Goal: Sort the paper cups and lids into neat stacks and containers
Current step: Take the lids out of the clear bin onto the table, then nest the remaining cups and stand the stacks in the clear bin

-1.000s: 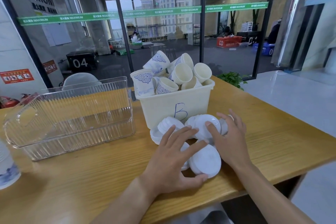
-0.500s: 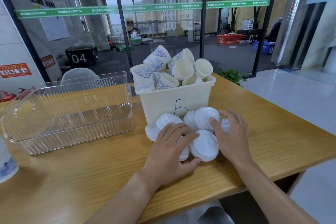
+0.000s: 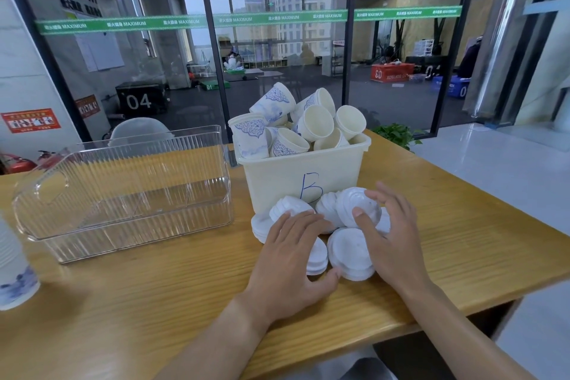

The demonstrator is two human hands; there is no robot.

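White lids (image 3: 350,253) lie in a loose pile on the table (image 3: 154,287), just in front of the tub (image 3: 303,176) marked B, which is heaped with paper cups (image 3: 314,125). The left hand (image 3: 290,259) lies flat on the pile's left side, fingers (image 3: 303,220) straight, grasping nothing. The right hand (image 3: 390,237) cups the right side, fingers relaxed, thumb touching an upper lid, not clenched. The pile sits between both hands, equally near each; gathering it likely means pressing inward. A clear bin (image 3: 123,191) stands toward the table's left edge.
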